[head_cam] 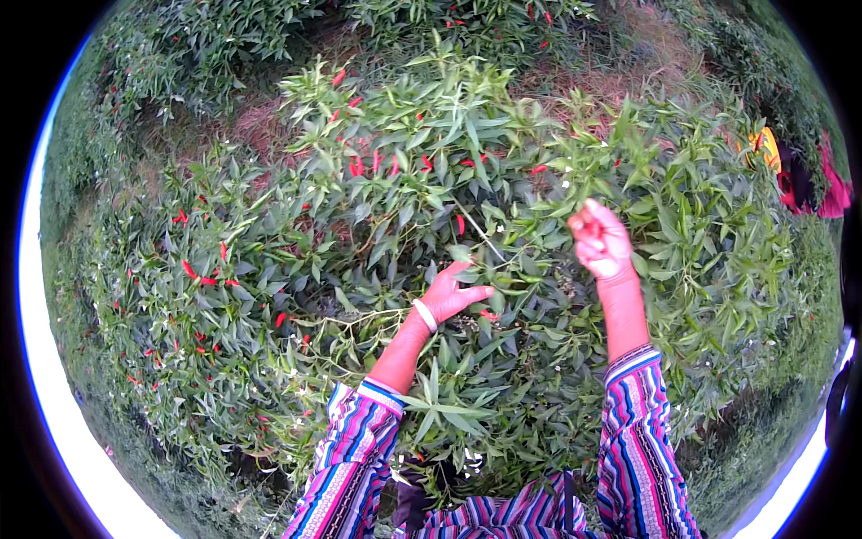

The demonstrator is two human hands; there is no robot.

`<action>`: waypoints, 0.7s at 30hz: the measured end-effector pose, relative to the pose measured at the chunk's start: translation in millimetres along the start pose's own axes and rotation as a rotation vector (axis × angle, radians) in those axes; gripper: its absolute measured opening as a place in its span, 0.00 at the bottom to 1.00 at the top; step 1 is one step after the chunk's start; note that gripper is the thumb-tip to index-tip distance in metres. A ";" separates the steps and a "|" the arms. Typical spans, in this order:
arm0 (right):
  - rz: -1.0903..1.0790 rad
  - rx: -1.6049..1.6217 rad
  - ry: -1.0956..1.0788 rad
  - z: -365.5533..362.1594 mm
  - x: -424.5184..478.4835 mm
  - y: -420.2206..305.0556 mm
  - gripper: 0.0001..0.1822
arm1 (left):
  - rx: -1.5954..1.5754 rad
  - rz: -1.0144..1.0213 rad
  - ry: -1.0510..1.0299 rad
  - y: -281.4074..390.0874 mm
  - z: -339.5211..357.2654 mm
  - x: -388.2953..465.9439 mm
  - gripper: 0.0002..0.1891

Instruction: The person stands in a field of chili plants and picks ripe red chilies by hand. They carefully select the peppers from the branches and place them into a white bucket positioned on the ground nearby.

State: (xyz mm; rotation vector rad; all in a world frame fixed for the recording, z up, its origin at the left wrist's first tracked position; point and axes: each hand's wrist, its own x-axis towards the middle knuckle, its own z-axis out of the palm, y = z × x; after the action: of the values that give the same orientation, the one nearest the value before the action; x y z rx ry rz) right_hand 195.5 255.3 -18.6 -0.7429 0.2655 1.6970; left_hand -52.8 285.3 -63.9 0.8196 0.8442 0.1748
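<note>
Dense chili pepper plants [377, 222] with green leaves and many red chilies fill the view. My left hand [452, 295], a white band at its wrist, reaches among the leaves at the centre, thumb and fingers apart, with nothing seen in its grasp. Just right of its thumb, low in the leaves, shows a red chili [489, 314]. Farther right and higher, my right hand [599, 239] is raised above the foliage with its fingers curled around red chilies [587, 229]. Another red chili [460, 224] hangs above my left hand. Several more [374, 163] show toward the top.
Another row of chili plants [229, 40] grows beyond a strip of dry grass [259, 128]. At the far right, a yellow item [766, 149] and a person in pink and dark clothing [835, 188] are partly visible beside the plants.
</note>
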 end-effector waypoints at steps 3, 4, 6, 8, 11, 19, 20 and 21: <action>0.000 -0.286 -0.006 40.1 30.1 63.5 0.06 | 0.243 0.089 -0.042 -6.3 -16.2 -8.7 0.25; 0.008 -0.402 0.027 43.5 43.3 80.4 0.06 | 0.135 0.053 -0.046 -5.5 -17.3 -8.9 0.25; -0.063 -0.383 0.240 25.0 78.5 108.0 0.05 | -0.068 -0.021 -0.056 3.8 -17.4 -10.3 0.23; 0.019 -0.346 0.475 2.7 108.3 124.9 0.05 | -0.055 0.052 0.008 5.0 -13.6 -11.4 0.22; -0.117 -1.049 0.870 -36.5 149.0 150.0 0.10 | 0.064 0.007 0.064 1.5 -8.7 -9.6 0.20; -0.066 -1.573 0.659 -37.5 155.7 154.9 0.13 | 0.178 0.017 0.067 -6.9 -10.4 -12.3 0.21; -0.062 -1.561 0.554 -38.9 154.9 154.2 0.12 | 0.163 0.009 0.038 -5.5 -11.1 -11.3 0.20; -0.057 -1.548 0.450 -40.3 152.1 154.4 0.11 | 0.168 0.026 0.042 -5.8 -12.4 -11.0 0.19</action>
State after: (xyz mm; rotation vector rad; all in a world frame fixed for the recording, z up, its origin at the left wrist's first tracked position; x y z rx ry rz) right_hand 49.9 312.3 -174.0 -2.2036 -0.8886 1.4234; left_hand -70.2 283.6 -66.3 0.9873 0.8964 0.1463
